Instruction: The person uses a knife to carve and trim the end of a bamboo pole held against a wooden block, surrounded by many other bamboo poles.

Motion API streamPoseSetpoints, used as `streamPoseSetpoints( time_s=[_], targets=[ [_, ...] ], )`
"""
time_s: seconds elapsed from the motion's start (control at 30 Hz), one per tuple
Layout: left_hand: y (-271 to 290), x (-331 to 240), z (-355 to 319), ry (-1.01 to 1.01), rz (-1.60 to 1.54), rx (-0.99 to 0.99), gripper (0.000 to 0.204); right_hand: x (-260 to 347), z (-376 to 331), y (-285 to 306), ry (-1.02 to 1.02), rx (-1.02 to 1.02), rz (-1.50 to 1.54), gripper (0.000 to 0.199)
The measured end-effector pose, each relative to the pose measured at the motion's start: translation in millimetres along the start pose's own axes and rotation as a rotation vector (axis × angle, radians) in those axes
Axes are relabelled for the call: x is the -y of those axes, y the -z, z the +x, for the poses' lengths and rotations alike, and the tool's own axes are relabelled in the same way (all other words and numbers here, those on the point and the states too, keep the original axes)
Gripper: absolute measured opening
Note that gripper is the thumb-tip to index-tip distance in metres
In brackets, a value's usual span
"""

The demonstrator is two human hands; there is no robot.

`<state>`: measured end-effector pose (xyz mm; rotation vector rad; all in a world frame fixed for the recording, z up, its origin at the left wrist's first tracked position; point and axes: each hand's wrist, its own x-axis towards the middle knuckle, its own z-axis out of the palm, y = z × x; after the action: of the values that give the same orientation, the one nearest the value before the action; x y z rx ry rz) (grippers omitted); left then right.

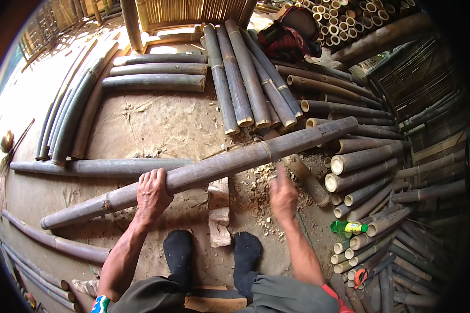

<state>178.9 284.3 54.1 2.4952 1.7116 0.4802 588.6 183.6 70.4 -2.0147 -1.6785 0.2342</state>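
A long grey-brown bamboo pole slants across the middle, its right end higher in view. My left hand grips it from above, left of its middle. Under the pole, between my feet, lies a notched wooden block. My right hand is apart from the pole, on its near side, over scattered wood chips. Motion blurs this hand; its fingers look curled, with a small dark bit at their tips that I cannot identify. Beyond it, a short thick bamboo piece lies on the ground.
Cut bamboo poles lie at the back, with more poles on the left. Bamboo ends are stacked on the right, with a green bottle and an orange-handled tool on them. A dark red bag sits behind.
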Motion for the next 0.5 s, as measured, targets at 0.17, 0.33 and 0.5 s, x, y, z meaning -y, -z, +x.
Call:
streamPoseSetpoints(
  time_s=[0.17, 0.33, 0.5],
  targets=[
    [13.0, 12.6, -5.6, 0.044, 0.007, 0.081, 0.047, 58.1, 18.6, 44.5, -0.137, 0.710, -0.164, 0.064],
    [12.2, -4.9, 19.3, -0.002, -0.069, 0.189, 0.051, -50.2, 32.3, 2.5, 0.180, -0.432, 0.090, 0.064],
    [23.6, 8.8, 16.4, 0.034, -0.035, 0.240, 0.058, 23.6, 12.1, 27.1, 0.215, 0.479, -0.222, 0.064]
  ],
)
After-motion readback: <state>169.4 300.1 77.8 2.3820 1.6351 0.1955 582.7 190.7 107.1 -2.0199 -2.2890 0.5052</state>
